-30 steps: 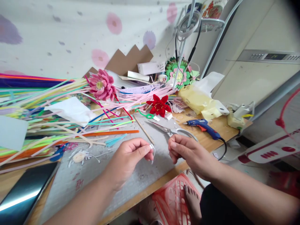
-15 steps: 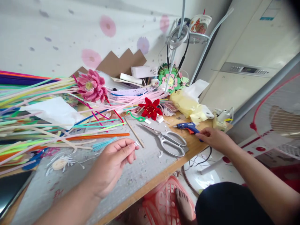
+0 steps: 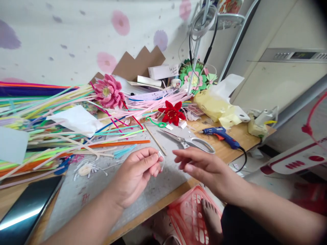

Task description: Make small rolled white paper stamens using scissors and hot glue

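My left hand [image 3: 140, 170] is closed in a pinch on a small white piece [image 3: 160, 154]; its exact kind is too small to tell. A thin white strand hangs beside those fingertips. My right hand [image 3: 201, 170] is a little to the right, holding nothing, fingers stretched and slightly apart. Silver scissors [image 3: 182, 139] lie just behind it, partly covered by the hand. A blue glue gun [image 3: 222, 133] rests on the wooden tabletop, its cord running off the right side. Between the hands and the scissors lies a thin wooden stick [image 3: 155, 140].
Pipe cleaners [image 3: 51, 136] cover the left side in many colours. A pink flower [image 3: 108, 91] and a red flower [image 3: 172, 113] stand at the back, near a yellow tissue pack [image 3: 217, 105]. A dark tablet-like slab [image 3: 29, 207] lies front left; a pink basket [image 3: 184, 211] is below the edge.
My right hand has let go of the glue gun and moved left towards my left hand. The glue gun now lies alone on the table. The camera view has shifted.
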{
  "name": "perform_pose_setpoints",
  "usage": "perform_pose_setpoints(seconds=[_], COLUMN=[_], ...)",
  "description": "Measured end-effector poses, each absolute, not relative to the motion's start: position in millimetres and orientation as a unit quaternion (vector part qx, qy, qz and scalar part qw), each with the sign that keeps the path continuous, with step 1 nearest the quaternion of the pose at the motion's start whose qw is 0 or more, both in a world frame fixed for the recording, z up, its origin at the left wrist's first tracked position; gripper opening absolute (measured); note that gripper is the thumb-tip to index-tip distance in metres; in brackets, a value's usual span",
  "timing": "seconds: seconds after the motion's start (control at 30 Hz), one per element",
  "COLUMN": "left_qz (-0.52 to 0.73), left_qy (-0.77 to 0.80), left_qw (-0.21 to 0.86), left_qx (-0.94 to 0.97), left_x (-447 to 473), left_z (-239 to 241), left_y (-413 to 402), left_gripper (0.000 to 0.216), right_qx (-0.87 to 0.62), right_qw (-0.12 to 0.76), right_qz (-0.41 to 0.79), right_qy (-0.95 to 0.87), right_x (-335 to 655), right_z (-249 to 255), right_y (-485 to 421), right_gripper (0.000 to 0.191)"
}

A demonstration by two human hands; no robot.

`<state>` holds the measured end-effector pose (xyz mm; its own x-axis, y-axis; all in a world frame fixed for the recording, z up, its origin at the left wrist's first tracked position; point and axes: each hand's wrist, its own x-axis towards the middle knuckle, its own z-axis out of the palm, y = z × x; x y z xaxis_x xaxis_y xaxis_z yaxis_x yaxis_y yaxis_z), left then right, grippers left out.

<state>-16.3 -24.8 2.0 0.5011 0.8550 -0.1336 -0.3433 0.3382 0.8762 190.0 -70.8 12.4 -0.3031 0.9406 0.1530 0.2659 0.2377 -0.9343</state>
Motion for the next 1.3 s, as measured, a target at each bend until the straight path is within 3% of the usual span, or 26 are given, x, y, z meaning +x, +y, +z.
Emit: perform_pose_setpoints(seconds=[0.13,0.3,0.67,1.13,1.3], left_qz=[0.389,0.412,0.408,0.385,0.398], left_qy=[0.334,0.351,0.36,0.382,0.411], left_qw=[0.734,0.697,0.674,0.636,0.595], left_qx=[0.445,0.471,0.5,0.549,0.565], left_x=[-16,-16,-16,-14,-14], left_z=[1,1,2,-1,-2], left_y=[-26,-26,-27,-32,-27], left_gripper=[0.012,0.02,0.022,0.021,0.024], right_qx=[-0.422,-0.462,-0.508,-0.536,-0.549], right_qw=[0.449,0.495,0.483,0.547,0.504], right_qz=[0.474,0.402,0.354,0.398,0.432], right_qy=[-0.629,-0.617,-0.62,-0.506,-0.508], right_x=[164,155,144,133,133], right_z=[11,12,8,2,-1], right_y=[-66,-64,-63,-60,-58], right_gripper=[0.025,0.006,0.015,0.013,0.016])
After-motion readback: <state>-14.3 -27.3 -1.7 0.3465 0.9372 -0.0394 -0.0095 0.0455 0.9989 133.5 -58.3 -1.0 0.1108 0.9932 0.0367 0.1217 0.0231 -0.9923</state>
